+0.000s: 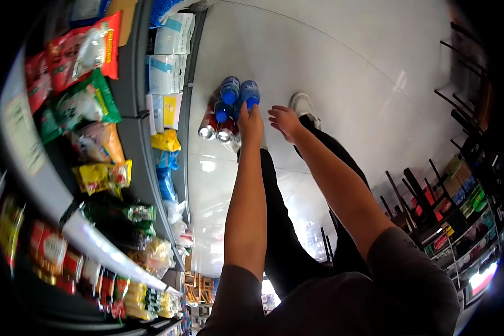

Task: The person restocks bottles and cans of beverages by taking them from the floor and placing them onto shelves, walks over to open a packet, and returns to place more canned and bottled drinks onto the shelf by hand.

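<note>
Water bottles with blue caps stand in a tight cluster on the floor beside red cans [208, 130] with silver tops. My left hand [251, 124] is at the nearest water bottle [250, 91], its thumb and fingers closed at the blue cap. Two more blue-capped bottles, a back one [229, 89] and a front one [223, 111], stand to its left. My left hand and forearm partly hide the cluster's right side. My right hand [285, 122] hovers to the right of the bottles, fingers apart and holding nothing.
Shelves [130, 84] with bagged snacks [84, 50] and packets run along the left. White boxes [171, 73] sit on the lowest shelf near the cluster. My shoe [304, 105] is on the shiny tiled floor [347, 78]. Dark racks [425, 196] stand at the right.
</note>
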Available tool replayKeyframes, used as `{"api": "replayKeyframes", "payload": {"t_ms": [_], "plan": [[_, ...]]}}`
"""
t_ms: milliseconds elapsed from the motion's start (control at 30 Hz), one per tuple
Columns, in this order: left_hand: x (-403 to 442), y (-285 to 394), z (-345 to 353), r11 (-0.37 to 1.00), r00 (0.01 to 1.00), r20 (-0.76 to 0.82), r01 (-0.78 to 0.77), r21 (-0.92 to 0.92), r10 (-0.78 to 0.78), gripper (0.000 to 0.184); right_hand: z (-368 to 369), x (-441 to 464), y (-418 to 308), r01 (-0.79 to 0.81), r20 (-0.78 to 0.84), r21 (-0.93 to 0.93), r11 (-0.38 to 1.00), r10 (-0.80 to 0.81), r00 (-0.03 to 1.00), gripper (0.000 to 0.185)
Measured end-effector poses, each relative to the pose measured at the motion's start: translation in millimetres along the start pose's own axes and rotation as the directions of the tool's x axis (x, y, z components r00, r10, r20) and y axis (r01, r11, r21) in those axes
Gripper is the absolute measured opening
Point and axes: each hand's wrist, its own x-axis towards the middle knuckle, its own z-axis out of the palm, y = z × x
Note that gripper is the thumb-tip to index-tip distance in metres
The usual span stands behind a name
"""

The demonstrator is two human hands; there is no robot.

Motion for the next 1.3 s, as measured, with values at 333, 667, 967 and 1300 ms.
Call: {"api": "replayKeyframes", "payload": {"t_ms": [333, 667, 967, 1300], "plan": [[24, -23, 29, 0.984, 0.991, 0.090, 0.113, -0.139, -0.101, 0.056, 28, 88, 13, -0.133, 0.188, 0.335, 0.933, 0.072, 0.980, 0.055], [-185, 127, -61, 0.801, 0.791, 0.268, -0.591, 0.097, 0.550, 0.071, -56, -241, -120, 0.235, 0.165, -0.164, 0.958, -0.209, 0.964, 0.064], [-429, 294, -286, 0.509, 0.519, 0.038, -0.848, 0.144, 0.854, 0.084, -21, -630, -274, 0.578, 0.692, -0.684, 0.446, 0.142, 0.708, 0.045], [-636, 332, -486, 0.636, 0.442, -0.553, -0.739, 0.221, 0.706, 0.091, 113, -896, -274, 0.903, 0.957, -0.178, 0.391, 0.284, 0.065, 0.051]]}}
